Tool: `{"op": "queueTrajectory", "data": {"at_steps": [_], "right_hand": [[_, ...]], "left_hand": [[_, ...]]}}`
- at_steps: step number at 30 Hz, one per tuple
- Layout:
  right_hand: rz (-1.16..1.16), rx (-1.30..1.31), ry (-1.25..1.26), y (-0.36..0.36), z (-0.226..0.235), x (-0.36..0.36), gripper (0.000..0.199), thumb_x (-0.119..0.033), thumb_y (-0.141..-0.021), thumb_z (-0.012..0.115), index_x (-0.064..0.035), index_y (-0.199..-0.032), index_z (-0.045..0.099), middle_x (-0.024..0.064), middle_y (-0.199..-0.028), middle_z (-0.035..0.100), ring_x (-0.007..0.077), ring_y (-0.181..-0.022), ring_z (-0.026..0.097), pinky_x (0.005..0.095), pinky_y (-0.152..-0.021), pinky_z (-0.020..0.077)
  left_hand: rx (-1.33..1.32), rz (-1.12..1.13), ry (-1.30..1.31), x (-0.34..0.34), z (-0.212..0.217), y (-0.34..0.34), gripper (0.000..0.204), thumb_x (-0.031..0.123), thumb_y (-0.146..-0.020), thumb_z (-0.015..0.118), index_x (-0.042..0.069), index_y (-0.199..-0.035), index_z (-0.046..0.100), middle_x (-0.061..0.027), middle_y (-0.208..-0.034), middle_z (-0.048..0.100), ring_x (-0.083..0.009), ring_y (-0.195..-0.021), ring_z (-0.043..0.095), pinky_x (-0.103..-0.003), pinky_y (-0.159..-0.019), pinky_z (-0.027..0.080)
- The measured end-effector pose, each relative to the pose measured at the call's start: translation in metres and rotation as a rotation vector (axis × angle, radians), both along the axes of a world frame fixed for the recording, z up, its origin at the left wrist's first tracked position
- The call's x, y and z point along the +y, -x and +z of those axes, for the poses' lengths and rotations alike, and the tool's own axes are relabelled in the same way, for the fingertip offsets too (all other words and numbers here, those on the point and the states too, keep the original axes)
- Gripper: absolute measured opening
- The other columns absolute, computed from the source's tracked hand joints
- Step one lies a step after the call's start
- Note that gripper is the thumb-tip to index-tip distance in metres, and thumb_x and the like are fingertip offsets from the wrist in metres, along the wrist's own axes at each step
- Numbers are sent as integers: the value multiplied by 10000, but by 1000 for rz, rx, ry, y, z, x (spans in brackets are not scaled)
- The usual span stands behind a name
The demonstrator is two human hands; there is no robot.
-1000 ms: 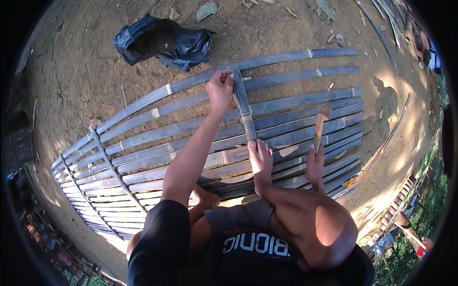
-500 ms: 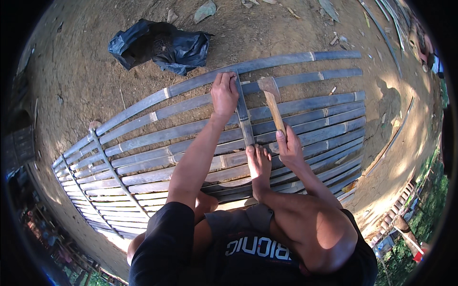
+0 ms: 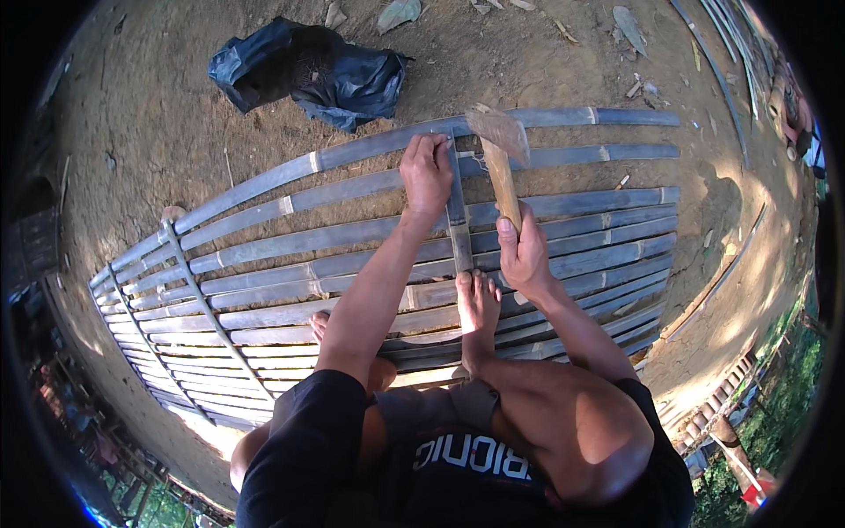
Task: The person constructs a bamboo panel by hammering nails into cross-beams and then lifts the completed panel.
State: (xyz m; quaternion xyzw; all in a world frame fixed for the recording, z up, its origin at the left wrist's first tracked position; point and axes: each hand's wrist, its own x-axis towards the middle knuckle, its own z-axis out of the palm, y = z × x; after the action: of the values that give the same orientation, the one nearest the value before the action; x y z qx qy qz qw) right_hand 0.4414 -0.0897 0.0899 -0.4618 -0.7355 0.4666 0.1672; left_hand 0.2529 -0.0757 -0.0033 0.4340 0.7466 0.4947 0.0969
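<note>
Lying across the long bamboo slats [image 3: 563,211] of a flat panel on the dirt ground [image 3: 528,62], a short cross slat [image 3: 458,224] is pinned near its far end by the left hand [image 3: 426,172], fingers closed over it. The right hand [image 3: 525,251] is wrapped tight around the wooden handle of a hatchet [image 3: 498,150], whose blade sits at the cross slat's far end. A bare foot [image 3: 477,304] rests on the slats just below. A black plastic bag [image 3: 308,75] lies beyond the panel.
</note>
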Motion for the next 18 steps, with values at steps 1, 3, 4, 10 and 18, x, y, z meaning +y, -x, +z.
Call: {"op": "queueTrajectory", "data": {"at_steps": [1,3,4,10,18], "right_hand": [[39,-98,-11,-3,-9,1,330,-286,-1051,483,25,-1159,490,251,-682,566,488,-654,580,473,-560,439],[53,-151,-10,-2,-11,2,322,-280,-1053,477,24,-1157,491,246,-673,562,484,-645,583,470,-555,440],[28,-105,1,0,-5,4,318,-277,-1054,474,24,-1157,492,243,-671,561,482,-642,585,467,-556,445],[-59,104,-112,1,-13,-9,321,-273,-1051,482,27,-1164,492,251,-691,574,487,-666,605,473,-560,452],[-129,156,87,6,2,-9,309,-276,-1053,479,28,-1108,495,241,-685,569,437,-627,600,451,-562,450]], "left_hand": [[-6,1,8,2,0,-2,48,-13,-848,685,-21,-889,661,-154,-862,655,-312,-745,665,-378,-663,524],[-17,4,-5,2,-1,-2,44,-21,-846,680,-25,-882,656,-156,-856,650,-319,-741,660,-383,-660,519],[-21,5,-27,0,-3,-1,43,-25,-844,678,-27,-879,654,-157,-854,648,-323,-738,656,-385,-659,517],[9,1,-2,2,0,-3,51,-44,-835,675,-30,-877,649,-152,-850,642,-313,-730,654,-373,-660,515],[-68,-2,-40,0,-4,0,72,-48,-821,667,-24,-885,647,-159,-840,623,-341,-740,638,-406,-667,509]]}}
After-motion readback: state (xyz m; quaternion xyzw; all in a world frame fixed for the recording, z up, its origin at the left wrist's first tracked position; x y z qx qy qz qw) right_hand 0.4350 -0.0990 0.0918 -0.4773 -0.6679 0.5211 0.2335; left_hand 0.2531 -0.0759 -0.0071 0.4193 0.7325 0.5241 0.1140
